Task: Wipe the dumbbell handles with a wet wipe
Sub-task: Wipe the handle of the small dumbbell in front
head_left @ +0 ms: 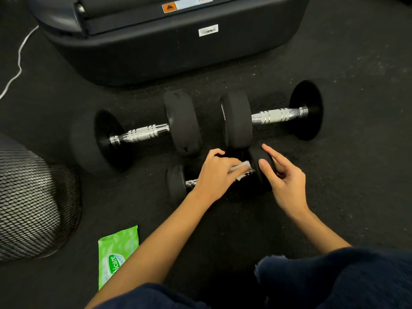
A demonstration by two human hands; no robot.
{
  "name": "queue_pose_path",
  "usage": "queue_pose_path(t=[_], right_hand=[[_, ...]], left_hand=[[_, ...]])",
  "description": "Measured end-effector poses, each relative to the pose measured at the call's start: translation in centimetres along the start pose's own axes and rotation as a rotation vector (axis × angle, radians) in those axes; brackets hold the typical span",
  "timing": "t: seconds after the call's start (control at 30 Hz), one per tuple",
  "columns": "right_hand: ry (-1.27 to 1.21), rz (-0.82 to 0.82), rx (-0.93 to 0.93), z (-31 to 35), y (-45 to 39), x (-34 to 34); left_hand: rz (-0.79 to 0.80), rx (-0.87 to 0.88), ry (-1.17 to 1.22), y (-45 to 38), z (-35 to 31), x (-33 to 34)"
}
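I am holding my left hand [215, 172] curled over the chrome handle of the small dumbbell [178, 185] nearest me, pinching a white wet wipe [242, 169] against the bar. My right hand [282, 178] is gripping that dumbbell's right-hand weight, thumb and fingers wrapped around the black disc. Two larger dumbbells [142, 132] [274, 114] are lying end to end on the dark floor just beyond. A green wipes packet [118, 253] is lying near my left forearm
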State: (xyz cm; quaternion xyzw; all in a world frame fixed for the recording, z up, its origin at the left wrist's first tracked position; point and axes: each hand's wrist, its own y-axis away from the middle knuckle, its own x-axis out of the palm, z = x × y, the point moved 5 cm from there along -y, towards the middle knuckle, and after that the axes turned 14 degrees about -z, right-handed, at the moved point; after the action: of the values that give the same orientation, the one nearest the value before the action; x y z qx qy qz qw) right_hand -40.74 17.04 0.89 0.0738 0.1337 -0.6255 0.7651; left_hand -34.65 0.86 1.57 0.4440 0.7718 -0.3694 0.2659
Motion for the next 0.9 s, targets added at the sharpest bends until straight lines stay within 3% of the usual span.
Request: queue_pose_path(t=[0.17,0.3,0.47,0.63,0.73,0.9], right_hand=[[-0.008,0.009,0.014,-0.1,-0.1,-0.1],[-0.009,0.006,0.014,-0.1,0.0,0.0],[-0.013,-0.006,0.01,-0.2,0.1,0.0],[-0.02,-0.005,0.02,-0.1,0.0,0.1],[-0.009,-0.008,0.017,0.0,0.1,0.0],[-0.015,0.006,0.016,-0.1,0.1,0.1]], left_hand=[[-0.049,0.024,-0.114,0.5,0.0,0.8],[-0.237,0.322,-0.316,4.3,-0.4,1.0],[-0.263,0.616,-0.402,6.0,-1.9,2.4],[-0.316,0.515,-0.377,5.2,-0.4,1.3],[-0.283,0.606,-0.36,5.9,-0.9,1.5],[-0.28,0.535,-0.382,5.2,-0.7,1.0]])
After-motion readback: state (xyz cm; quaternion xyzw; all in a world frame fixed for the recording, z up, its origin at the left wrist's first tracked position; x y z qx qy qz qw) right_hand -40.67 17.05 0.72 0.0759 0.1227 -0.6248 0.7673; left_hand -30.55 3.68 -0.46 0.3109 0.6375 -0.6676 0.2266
